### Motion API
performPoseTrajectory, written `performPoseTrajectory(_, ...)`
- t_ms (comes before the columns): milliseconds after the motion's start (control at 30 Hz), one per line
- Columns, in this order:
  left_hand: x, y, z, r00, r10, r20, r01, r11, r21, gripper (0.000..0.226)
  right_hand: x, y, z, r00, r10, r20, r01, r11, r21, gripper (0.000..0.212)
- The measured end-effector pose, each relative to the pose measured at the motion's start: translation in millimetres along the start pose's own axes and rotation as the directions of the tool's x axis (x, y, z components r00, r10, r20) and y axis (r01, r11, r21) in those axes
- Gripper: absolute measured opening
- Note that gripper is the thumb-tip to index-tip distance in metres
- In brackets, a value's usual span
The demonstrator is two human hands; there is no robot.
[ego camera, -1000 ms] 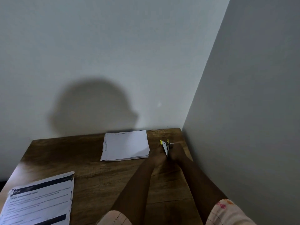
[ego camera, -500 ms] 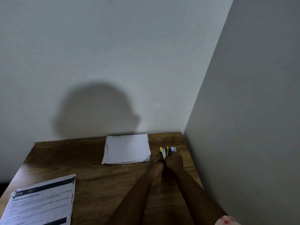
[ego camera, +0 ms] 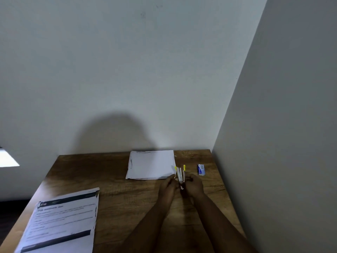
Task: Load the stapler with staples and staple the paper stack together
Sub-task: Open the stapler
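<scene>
A small white and yellow stapler is held open between both hands, its arms spread apart and pointing away from me. My left hand grips its left side and my right hand grips its right side. Just left of the stapler lies the white paper stack, near the table's far edge. A small blue staple box lies on the table to the right of the stapler.
The wooden table stands in a corner, with a wall behind it and a wall close on the right. A printed sheet with black bars lies at the front left. A bright patch shows at the far left.
The view has shifted, so the hands sit lower in the frame and the blue staple box now shows in full. Both hands still hold the opened stapler, slightly nearer to me.
</scene>
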State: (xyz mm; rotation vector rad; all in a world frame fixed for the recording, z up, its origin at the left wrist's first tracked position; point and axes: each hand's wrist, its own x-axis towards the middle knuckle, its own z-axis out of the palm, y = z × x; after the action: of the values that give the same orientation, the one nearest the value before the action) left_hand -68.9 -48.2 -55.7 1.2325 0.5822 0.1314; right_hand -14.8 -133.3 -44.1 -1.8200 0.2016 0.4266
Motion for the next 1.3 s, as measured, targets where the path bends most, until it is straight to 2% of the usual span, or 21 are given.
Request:
performPoseTrajectory(100,-5,3,-16,0.996,0.011,-0.087,-0.012,1.0,-0.001,0.026,-17,9,4,0.986,-0.087,0.14,0.087,0.996,0.008,0.026)
performPoseTrajectory(200,-12,5,-33,0.99,0.087,-0.108,-0.074,0.991,0.116,0.023,-32,20,13,0.972,-0.126,0.199,0.131,0.991,-0.012,0.005)
performPoseTrajectory(333,-26,5,-53,0.991,0.123,-0.059,-0.11,0.976,0.186,0.023,-51,23,27,0.969,-0.184,0.167,0.195,0.979,-0.053,0.013)
performPoseTrajectory(433,-36,3,-65,0.993,0.119,-0.009,-0.115,0.975,0.191,0.023,-64,23,33,0.956,-0.249,0.157,0.263,0.962,-0.076,0.011)
performPoseTrajectory(567,-45,-1,-81,0.988,0.151,0.043,-0.157,0.948,0.276,0.033,-77,24,40,0.924,-0.315,0.216,0.339,0.937,-0.083,0.025)
performPoseTrajectory(700,-49,-4,-92,0.982,0.189,0.031,-0.188,0.925,0.331,0.019,-87,23,49,0.91,-0.349,0.225,0.388,0.908,-0.159,0.004)
performPoseTrajectory(867,-51,-4,-93,0.965,0.261,0.01,-0.237,0.857,0.457,0.018,-93,16,64,0.921,-0.327,0.211,0.366,0.913,-0.18,0.01)
performPoseTrajectory(1000,-51,-2,-93,0.957,0.29,0.017,-0.265,0.85,0.455,0.021,-95,15,69,0.912,-0.352,0.209,0.393,0.896,-0.207,0.016)
performPoseTrajectory(1300,-55,-2,-90,0.937,0.35,0.0,-0.314,0.839,0.444,0.024,-97,15,74,0.888,-0.423,0.183,0.458,0.849,-0.263,0.012)
